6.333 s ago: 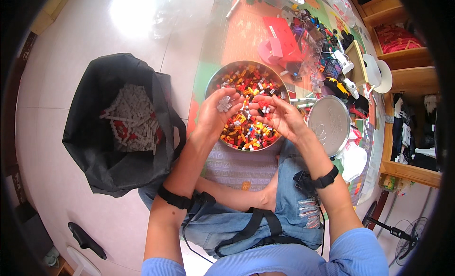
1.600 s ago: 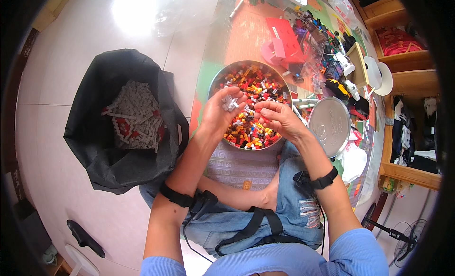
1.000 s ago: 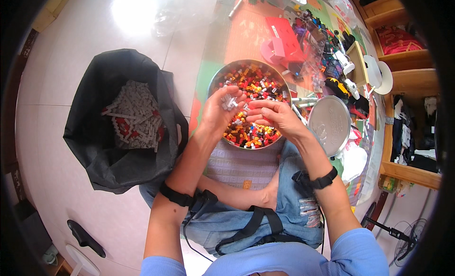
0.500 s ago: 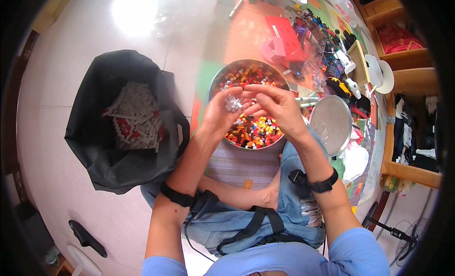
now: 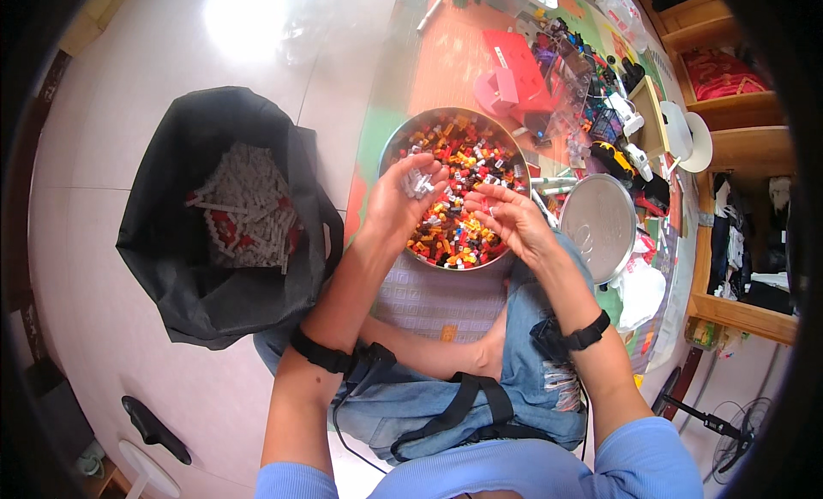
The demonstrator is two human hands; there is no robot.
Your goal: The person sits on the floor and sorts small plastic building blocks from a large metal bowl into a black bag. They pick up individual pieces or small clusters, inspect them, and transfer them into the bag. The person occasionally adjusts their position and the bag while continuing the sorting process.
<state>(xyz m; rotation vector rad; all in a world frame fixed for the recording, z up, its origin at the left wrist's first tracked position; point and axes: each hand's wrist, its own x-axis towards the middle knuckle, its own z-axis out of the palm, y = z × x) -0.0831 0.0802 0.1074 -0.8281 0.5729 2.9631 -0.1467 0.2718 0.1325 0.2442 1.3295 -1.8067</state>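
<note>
My left hand is cupped palm up over the left side of a round metal tin, with several small light grey building blocks in it. Beneath both hands, the tin holds a mass of small building blocks in red, yellow, orange, black and white. Over the tin's right side hovers my right hand, its fingers apart and slightly curled; I make out nothing clearly held in it. To the left stands a black fabric bag containing many grey bricks and a few red ones.
Right of the tin lies its round metal lid. Beyond it are a pink-red box, a heap of loose toy parts and a white plastic bag. Wooden shelves line the right side. A fan stands at lower right.
My right hand has come away from my left, moving down and right over the tin, and its fingers have spread. The left hand stays nearly in place with the grey blocks.
</note>
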